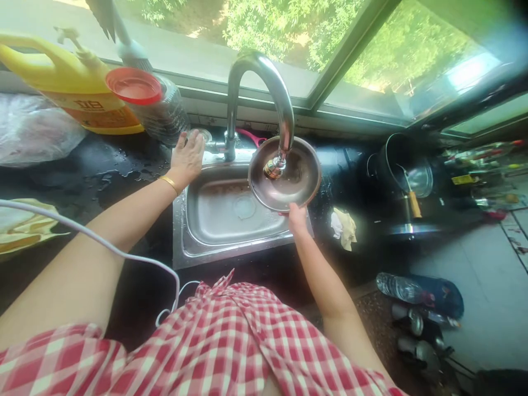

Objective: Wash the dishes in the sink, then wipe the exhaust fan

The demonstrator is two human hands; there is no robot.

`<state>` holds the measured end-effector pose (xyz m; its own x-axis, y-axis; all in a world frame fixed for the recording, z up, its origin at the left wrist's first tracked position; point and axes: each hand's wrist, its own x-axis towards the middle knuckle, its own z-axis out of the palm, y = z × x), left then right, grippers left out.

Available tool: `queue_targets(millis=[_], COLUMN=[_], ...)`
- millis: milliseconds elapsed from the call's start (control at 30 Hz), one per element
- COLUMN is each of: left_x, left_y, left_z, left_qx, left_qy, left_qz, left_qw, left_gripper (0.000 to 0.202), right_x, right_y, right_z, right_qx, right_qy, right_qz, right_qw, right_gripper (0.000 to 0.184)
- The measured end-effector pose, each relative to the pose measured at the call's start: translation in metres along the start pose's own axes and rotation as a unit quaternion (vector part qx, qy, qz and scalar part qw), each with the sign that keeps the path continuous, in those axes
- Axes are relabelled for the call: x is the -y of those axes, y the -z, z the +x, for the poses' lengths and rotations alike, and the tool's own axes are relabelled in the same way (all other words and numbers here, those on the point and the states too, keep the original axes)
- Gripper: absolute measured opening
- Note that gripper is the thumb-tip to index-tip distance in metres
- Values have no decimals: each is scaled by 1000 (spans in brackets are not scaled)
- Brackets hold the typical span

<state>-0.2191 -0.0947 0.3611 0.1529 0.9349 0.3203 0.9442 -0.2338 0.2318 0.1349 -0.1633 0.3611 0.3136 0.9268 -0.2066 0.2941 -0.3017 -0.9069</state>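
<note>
My right hand [297, 218] grips the near rim of a round metal bowl [268, 193], thumb on top and fingers beneath. The bowl is held under the spout of the curved chrome faucet [285, 118], over the right part of the steel sink [214, 234]. A small pool of liquid seems to lie in its bottom. At the faucet's left side, my left hand [188, 157], with a gold bangle on its wrist, reaches to the side lever [214, 147]. Its fingers are stretched out; whether they touch the lever I cannot tell.
A yellow detergent jug [78, 91] and a red-lidded plastic jar [136, 85] stand left, beside a plastic bag [37, 129]. A white cable [136, 257] crosses my left arm. To the right are a crumpled cloth [344, 226] and a dark pot [394, 165].
</note>
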Motion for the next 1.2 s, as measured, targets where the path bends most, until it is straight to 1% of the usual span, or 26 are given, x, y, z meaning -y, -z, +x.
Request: queue_targets(millis=[33,67,100,133,200,233,267,333,400,467,533,600,633,700,733,800,867,900,933,967,1000,1067,1100,1133,1200], left_x=[-5,-15,-28,-46,-89,-111,-134,-174,-205,-226,-239,-246,-247,-245,-242,-231,-215,-206,-198,-191,-184,-176,-173,-172,-171], left_y=[-6,-16,-28,-44,-82,-102,-123,-162,-192,-211,-219,-220,-218,-208,-200,-178,-148,-131,-115,-99,-85,-66,-61,-59,-63], left_z=[-8,-16,-25,-33,-44,-46,-46,-37,-19,3,22,32,33,23,14,-11,-34,-43,-49,-51,-51,-47,-45,-43,-44], left_qx=[-5,-1,18,54,164,209,228,224,190,149,124,125,127,121,116,106,100,91,77,60,42,15,15,24,64], left_qy=[9,11,4,-9,-40,-45,-43,-42,-38,-20,10,41,57,102,142,247,350,383,400,402,390,333,295,256,177], left_qz=[3,6,8,8,-6,-20,-38,-69,-82,-86,-88,-89,-87,-82,-83,-106,-145,-159,-163,-156,-136,-74,-41,-11,14], left_qw=[1000,1000,1000,998,986,977,972,971,978,985,988,987,987,984,980,957,920,905,898,900,910,940,954,966,982], left_gripper=[58,56,52,48,41,42,46,58,59,52,43,39,37,32,30,30,35,39,42,45,49,56,61,65,63], right_x=[3,7,9,12,17,19,21,24,25,25,22,16,12,4,0,-7,-13,-14,-15,-16,-15,-14,-13,-13,-13], right_y=[1,2,3,3,4,6,10,23,42,62,80,92,96,99,99,93,78,68,56,43,29,4,-6,-14,-23], right_z=[4,9,14,19,30,35,40,51,61,69,75,79,81,85,87,89,86,82,76,67,57,36,26,17,4], right_qx=[4,9,16,30,62,76,86,88,74,63,58,47,43,37,38,49,77,101,128,158,186,228,237,237,226], right_qy=[-6,-18,-35,-55,-88,-94,-89,-49,22,86,128,151,160,168,170,165,133,105,70,30,-9,-62,-69,-61,-15], right_qz=[35,79,120,147,175,176,169,135,80,8,-75,-159,-197,-250,-260,-243,-186,-146,-103,-59,-17,46,63,68,45], right_qw=[999,997,992,987,979,977,978,986,994,994,987,974,966,953,950,955,970,978,984,985,982,971,967,967,973], right_gripper=[72,65,59,54,49,49,52,64,80,89,92,92,93,94,94,94,94,94,93,92,91,88,88,89,94])
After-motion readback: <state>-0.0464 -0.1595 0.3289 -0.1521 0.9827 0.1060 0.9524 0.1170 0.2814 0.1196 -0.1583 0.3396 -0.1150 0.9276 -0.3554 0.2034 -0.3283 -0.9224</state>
